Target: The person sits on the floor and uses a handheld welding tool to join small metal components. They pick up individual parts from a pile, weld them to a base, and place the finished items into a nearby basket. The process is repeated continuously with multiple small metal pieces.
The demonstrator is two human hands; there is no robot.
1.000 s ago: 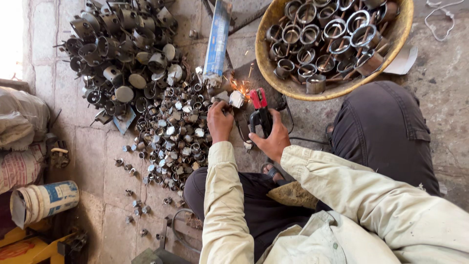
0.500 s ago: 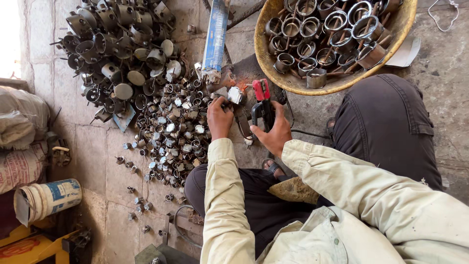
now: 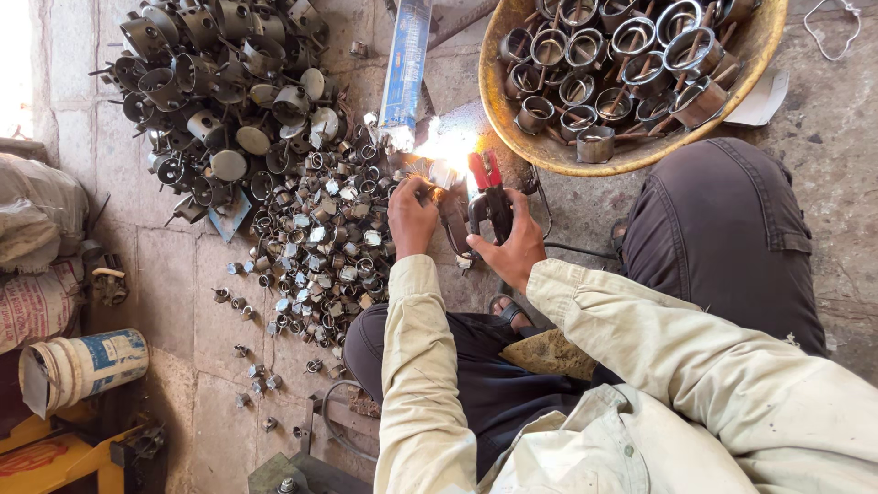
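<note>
My left hand (image 3: 412,215) pinches a small metal piece on the stone floor, right beside a bright welding flash (image 3: 448,149) with sparks. My right hand (image 3: 514,245) is closed around a black welding electrode holder (image 3: 489,197) with red jaws, whose tip points into the glare. The two hands are close together, just in front of my knees. The piece under the flash is washed out by the light.
A yellow basin (image 3: 512,128) of welded metal cups stands at the upper right. Heaps of metal cups (image 3: 219,91) and small metal rings (image 3: 320,247) cover the floor at the left. A long blue box (image 3: 407,64), a white bucket (image 3: 82,366) and sacks (image 3: 37,238) lie around.
A bright arc flash now glares at the holder's tip, where half a second ago there was hardly any spark. Both hands stay in nearly the same place.
</note>
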